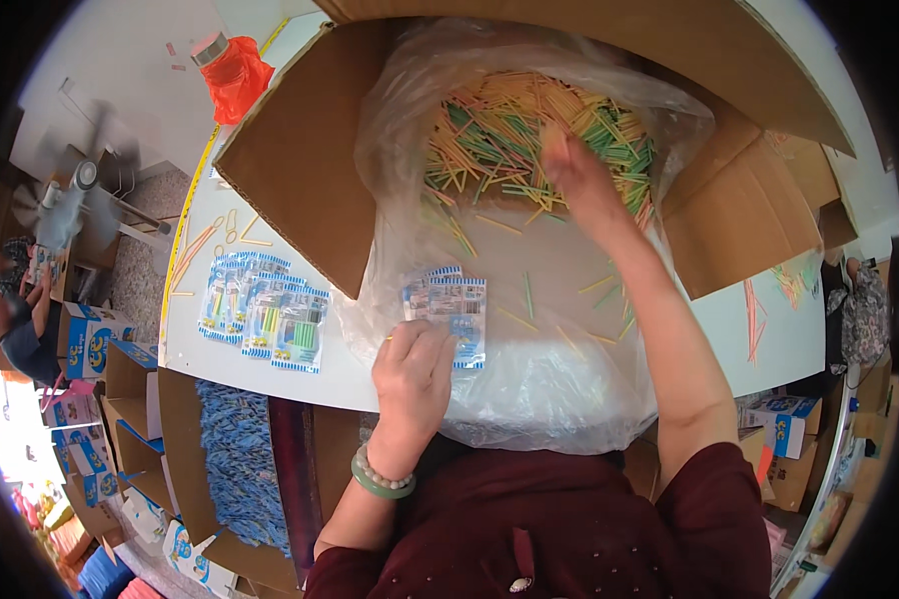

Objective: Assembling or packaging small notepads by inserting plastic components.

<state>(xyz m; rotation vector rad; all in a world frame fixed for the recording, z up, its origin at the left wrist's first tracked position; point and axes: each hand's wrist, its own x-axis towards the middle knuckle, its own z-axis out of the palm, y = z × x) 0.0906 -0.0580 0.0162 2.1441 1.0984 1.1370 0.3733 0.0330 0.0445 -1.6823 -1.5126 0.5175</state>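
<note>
My left hand, with a green bangle and a beaded bracelet at its wrist, is closed at the lower left edge of a few small clear-and-blue printed packets. Its fingertips are partly hidden. Farther off, my right hand reaches among a heap of thin coloured sticks, yellow, green and pink. Its fingers are drawn together on a pale bunch of the sticks, slightly blurred. Clear plastic sheeting lines the open cardboard box around the heap and spreads toward me. Several loose sticks lie on it.
Filled packets lie overlapping on the white table at left, near rubber bands. A red-wrapped jar stands at far left. Below the table edge, a carton holds many blue packets. A fan and people are farther left.
</note>
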